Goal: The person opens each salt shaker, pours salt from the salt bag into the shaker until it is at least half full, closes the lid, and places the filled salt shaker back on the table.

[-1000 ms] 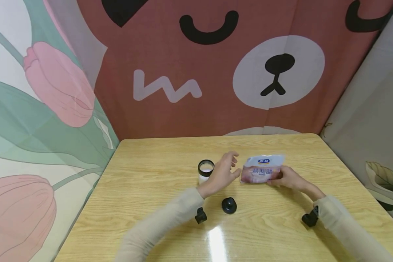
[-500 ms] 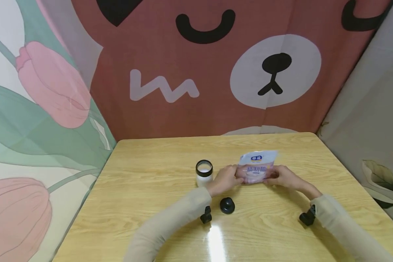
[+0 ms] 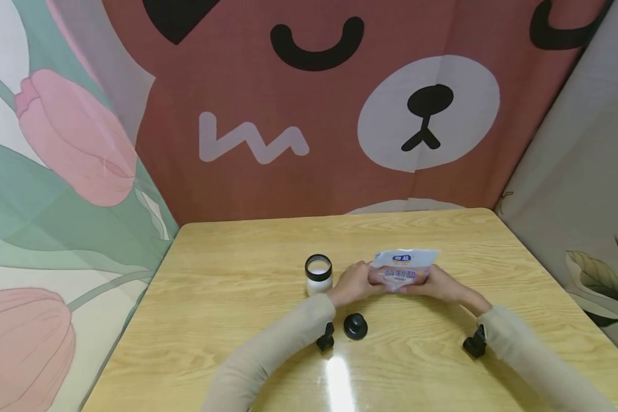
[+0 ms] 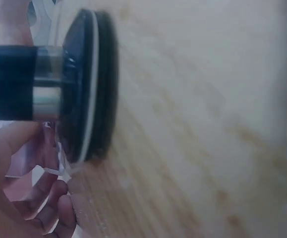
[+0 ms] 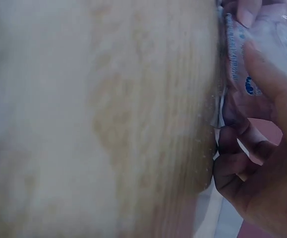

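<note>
A white and pink bag of salt (image 3: pixel 404 264), printed with blue lettering, stands between both hands over the wooden table (image 3: pixel 226 355). My left hand (image 3: pixel 356 281) grips its left side, and my right hand (image 3: pixel 442 284) grips its right side. In the right wrist view, the thumb presses the front of the bag (image 5: pixel 262 94) while the other fingers curl behind it. Just left of the left hand is an uncapped jar (image 3: pixel 319 277) with a black rim and white contents. A round black lid (image 3: pixel 356 326) with a knob lies knob-up in front of that hand.
In the left wrist view, the lid (image 4: pixel 79 84) looms large and hides part of the left hand. Black wrist cameras (image 3: pixel 475 342) hang under both sleeves. A printed bear curtain (image 3: pixel 257 189) rises behind the table's far edge.
My left hand, earlier apart from the bag, has moved right and taken hold of it. The bag has shifted left, and its top now leans back. Jar and lid stay put.
</note>
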Motion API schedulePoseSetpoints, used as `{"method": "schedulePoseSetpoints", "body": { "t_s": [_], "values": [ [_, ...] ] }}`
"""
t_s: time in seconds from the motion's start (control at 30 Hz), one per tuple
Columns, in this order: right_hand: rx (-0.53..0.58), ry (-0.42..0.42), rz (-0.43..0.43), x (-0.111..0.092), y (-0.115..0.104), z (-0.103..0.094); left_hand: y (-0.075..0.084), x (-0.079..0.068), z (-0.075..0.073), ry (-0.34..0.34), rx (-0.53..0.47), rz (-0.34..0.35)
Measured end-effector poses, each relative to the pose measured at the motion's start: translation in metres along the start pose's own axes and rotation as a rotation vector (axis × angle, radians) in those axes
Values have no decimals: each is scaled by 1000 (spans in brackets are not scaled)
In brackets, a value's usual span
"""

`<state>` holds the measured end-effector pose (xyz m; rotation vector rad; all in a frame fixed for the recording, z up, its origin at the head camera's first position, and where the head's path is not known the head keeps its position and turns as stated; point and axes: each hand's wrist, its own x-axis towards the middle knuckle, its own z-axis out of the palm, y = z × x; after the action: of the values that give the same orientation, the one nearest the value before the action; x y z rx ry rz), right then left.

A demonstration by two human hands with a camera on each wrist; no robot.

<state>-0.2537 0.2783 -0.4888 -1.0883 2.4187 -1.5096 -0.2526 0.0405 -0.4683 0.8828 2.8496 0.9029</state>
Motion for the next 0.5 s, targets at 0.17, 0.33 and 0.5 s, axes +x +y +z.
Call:
{"method": "schedulePoseSetpoints", "body": {
  "t_s": [0.17,0.33,0.5],
  "values": [
    [-19,18,-4,4,4,3,-3,2,4,31,-13,-60],
    [-41,15,-60,7,-7,5,-7,4,4,8,-18,-68],
    [-38,56,19,5,-30,6,-8,8,4,-16,-52,-17]
  ]
}}
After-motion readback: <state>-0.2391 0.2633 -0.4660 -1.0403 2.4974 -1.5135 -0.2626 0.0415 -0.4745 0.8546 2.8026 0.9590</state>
